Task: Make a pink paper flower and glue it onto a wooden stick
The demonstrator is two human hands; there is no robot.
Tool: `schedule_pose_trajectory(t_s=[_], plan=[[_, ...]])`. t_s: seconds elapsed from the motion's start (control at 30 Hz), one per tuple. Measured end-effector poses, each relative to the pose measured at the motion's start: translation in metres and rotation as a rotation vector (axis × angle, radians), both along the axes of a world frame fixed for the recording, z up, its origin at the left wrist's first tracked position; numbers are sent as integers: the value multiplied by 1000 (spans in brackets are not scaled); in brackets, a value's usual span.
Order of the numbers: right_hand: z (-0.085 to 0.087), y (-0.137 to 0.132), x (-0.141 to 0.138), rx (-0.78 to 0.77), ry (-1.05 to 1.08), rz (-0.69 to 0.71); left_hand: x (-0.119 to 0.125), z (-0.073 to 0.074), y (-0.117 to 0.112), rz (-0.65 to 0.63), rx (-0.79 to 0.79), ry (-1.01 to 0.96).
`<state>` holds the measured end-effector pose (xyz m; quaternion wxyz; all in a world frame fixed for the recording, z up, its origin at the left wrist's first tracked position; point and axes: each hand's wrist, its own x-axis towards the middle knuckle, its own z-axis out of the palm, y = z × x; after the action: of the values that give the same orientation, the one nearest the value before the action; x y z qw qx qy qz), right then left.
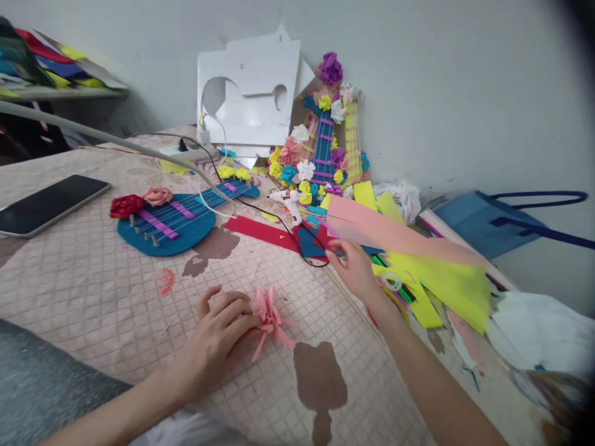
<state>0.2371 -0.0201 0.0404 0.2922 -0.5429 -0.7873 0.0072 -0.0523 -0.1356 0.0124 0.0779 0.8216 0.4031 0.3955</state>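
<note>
A pink paper flower (270, 319) with narrow, spread petals rests on the table. My left hand (227, 325) is beside it, palm down, its fingertips closed on the flower's left edge; the thumb is hidden. Farther right, my right hand (354, 266) reaches over blue and red scraps, thumb and forefinger slightly apart, and I see nothing held. Its fingertips are close to a black cable (302, 251) and a thin purple strip (326, 227). Beyond them a white glue gun (290, 204) lies on the table. A long red strip (260, 233) stretches left of the scraps.
At left lie a blue guitar-shaped craft (186, 248) with paper roses and a phone (53, 204). Flower-covered guitar crafts (324, 148) and white cut boards (260, 68) lean on the wall. Pink and yellow sheets (446, 279), a tape roll (391, 281) and a blue bag (483, 223) crowd the right.
</note>
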Motion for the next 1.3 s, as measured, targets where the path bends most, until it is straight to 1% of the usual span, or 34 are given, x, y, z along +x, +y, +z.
schedule_pose_trajectory(t_s=[0.07, 0.13, 0.2, 0.23, 0.3, 0.4, 0.47, 0.53, 0.6, 0.67, 0.73, 0.8, 0.87, 0.93, 1.0, 1.13, 1.3], plan=[[0, 45, -22, 25, -2, 22, 0, 1, 0, -8, -3, -7], [-4, 88, -46, 23, -9, -15, 0, 2, 0, -16, -8, -1], [-8, 123, -68, -58, -23, -77, -1, 1, 0, -21, -22, -4], [-9, 136, -77, -126, -18, -96, -1, -1, 0, -22, -33, -12], [-12, 155, -92, -193, 0, -99, -2, -4, 0, -20, -53, -37], [-10, 164, -101, -230, 44, -93, -2, -9, -1, -18, -87, -46], [-2, 156, -99, -219, 80, -97, -2, -10, -1, -20, -101, -37], [12, 136, -89, -190, 129, -101, -3, -10, -2, -22, -105, -43], [30, 104, -75, -159, 264, -55, -3, -9, -2, -28, -113, -47], [48, 65, -59, -209, 320, 29, -3, -7, -2, -34, -123, -38], [63, 25, -43, -270, 330, 101, -3, -6, -2, -44, -125, -25], [72, -9, -28, -318, 290, 194, -3, -5, -2, -51, -116, -19], [74, -34, -16, -427, 183, 277, -3, -4, -2, -49, -102, -15], [74, -49, -9, -594, 54, 383, -3, -4, -3, -40, -84, -2], [71, -56, -6, -704, -45, 459, -2, -3, -3, -27, -63, 18], [64, -61, -8, -777, -98, 544, -2, 0, -5, -16, -37, 87], [60, -66, -14, -827, -172, 554, -3, 0, -6, -26, 4, 145]])
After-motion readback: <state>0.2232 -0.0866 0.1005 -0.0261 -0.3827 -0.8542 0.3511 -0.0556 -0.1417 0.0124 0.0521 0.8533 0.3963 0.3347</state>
